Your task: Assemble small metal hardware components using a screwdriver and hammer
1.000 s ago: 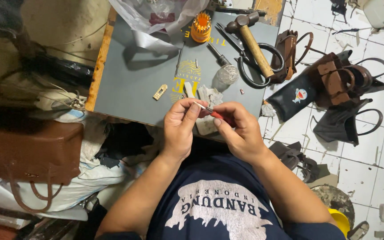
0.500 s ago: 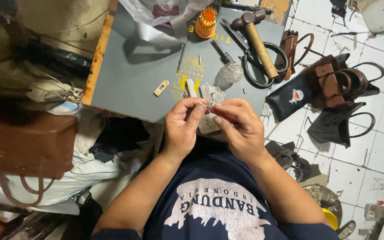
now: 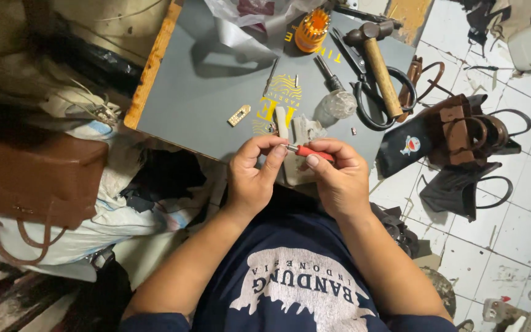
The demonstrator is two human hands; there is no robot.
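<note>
My right hand (image 3: 338, 178) grips a small red-handled tool (image 3: 310, 151) and points its metal tip to the left. The thumb and fingers of my left hand (image 3: 253, 175) pinch something tiny at that tip; the piece is too small to make out. Both hands meet just above the near edge of a grey board (image 3: 210, 92) that serves as the work surface. A white strip (image 3: 282, 122) and a crumpled clear wrapper (image 3: 307, 128) lie on the board right behind my fingers.
On the board lie a wooden-handled hammer (image 3: 379, 64), black scissors (image 3: 370, 92), an orange bit holder (image 3: 311, 27), a clear-handled screwdriver (image 3: 334, 98) and a small brass plate (image 3: 239, 115). A brown handbag (image 3: 29, 184) sits left; dark bags (image 3: 462, 147) lie on the tiled floor right.
My hands stay together over the board's near edge. The red tool now lies more level, with its tip between my left fingers.
</note>
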